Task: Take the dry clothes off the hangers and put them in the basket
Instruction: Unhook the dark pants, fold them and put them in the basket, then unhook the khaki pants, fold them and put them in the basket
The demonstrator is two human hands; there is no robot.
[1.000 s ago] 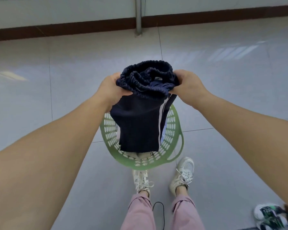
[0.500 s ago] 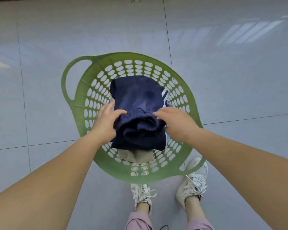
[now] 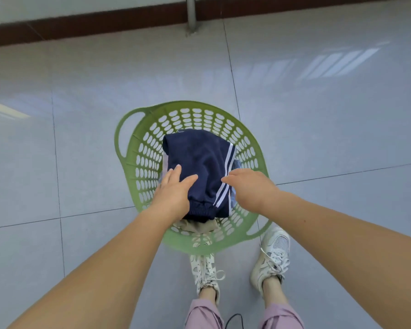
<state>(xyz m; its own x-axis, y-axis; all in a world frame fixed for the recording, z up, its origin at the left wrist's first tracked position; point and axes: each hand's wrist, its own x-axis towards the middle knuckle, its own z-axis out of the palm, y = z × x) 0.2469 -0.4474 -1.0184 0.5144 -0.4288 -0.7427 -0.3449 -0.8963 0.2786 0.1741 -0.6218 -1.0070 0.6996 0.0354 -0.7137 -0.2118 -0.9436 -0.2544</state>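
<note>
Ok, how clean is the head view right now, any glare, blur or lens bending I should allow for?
Head view: window glare streaks the glossy grey floor tiles; wide-angle bending curves the brown skirting board; the round green perforated plastic basket and folded navy white-striped trousers read sharp; left hand and right hand look slightly soft.

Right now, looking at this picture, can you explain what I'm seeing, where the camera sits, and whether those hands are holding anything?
No machine here: a person wears a camera on the head, looking down at their own arms and feet. On the tiled floor stands a green basket with holes in its wall. Folded navy shorts with white side stripes lie in it, on top of a beige garment. The left hand rests flat on the shorts. The right hand is open at the striped edge and grips nothing. White sneakers show below.
</note>
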